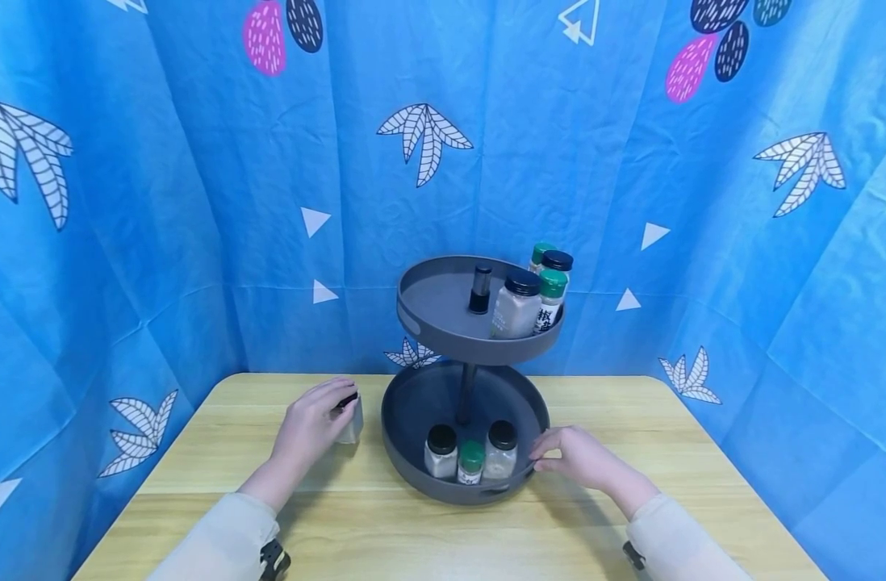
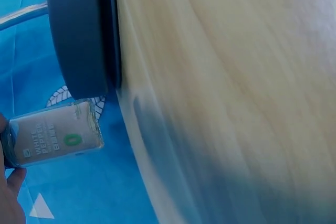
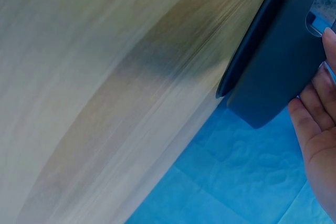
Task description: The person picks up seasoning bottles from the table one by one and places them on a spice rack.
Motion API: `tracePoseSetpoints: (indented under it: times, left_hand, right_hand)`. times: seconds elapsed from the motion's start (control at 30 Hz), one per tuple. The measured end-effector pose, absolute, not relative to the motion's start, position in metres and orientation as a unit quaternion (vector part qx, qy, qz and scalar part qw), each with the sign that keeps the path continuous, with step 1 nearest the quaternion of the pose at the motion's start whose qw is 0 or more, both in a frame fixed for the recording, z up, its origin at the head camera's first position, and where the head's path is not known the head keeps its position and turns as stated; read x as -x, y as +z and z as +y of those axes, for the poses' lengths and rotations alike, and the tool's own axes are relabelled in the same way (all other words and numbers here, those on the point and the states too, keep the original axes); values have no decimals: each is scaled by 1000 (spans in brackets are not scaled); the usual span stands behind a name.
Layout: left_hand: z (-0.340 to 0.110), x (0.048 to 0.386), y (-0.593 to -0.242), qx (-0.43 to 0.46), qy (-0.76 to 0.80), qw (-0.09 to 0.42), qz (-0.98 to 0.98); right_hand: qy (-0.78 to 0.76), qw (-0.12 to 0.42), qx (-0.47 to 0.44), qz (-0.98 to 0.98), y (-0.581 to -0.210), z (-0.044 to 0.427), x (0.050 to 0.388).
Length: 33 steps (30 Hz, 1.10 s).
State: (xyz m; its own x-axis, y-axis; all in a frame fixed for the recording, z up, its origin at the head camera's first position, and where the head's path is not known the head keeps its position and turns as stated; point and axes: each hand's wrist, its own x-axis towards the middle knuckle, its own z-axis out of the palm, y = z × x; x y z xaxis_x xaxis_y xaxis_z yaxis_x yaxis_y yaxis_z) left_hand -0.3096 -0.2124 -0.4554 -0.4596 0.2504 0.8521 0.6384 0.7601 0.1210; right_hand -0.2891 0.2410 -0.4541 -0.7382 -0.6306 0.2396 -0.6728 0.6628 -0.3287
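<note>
My left hand [image 1: 315,424] holds a small clear jar [image 1: 352,424] by its dark lid, left of a dark grey two-tier round tray [image 1: 479,347]. In the left wrist view this jar [image 2: 58,132] reads "white pepper", and its base appears raised off the table. My right hand [image 1: 577,458] grips the right edge of the lower tier [image 1: 392,436]; the right wrist view shows fingers [image 3: 304,119] against its outer wall [image 3: 278,72]. Two black-lidded jars [image 1: 440,452] [image 1: 501,450] and a green-lidded jar [image 1: 470,464] stand at the lower tier's front.
On the upper tier's right side stand a large black-lidded jar [image 1: 517,305], green-lidded bottles [image 1: 549,300] and another black-lidded jar [image 1: 557,262]. A slim dark bottle [image 1: 480,289] stands near the middle. Behind the wooden table [image 1: 385,541] hangs a blue patterned curtain [image 1: 269,202].
</note>
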Motion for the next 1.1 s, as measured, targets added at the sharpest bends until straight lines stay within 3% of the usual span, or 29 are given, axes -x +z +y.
tracePoseSetpoints:
  times: [1.1]
  left_hand:
    - [-168,288,-427,328,-277,435,-791]
  right_hand:
    - [202,47,-356,-911,-449,239,289]
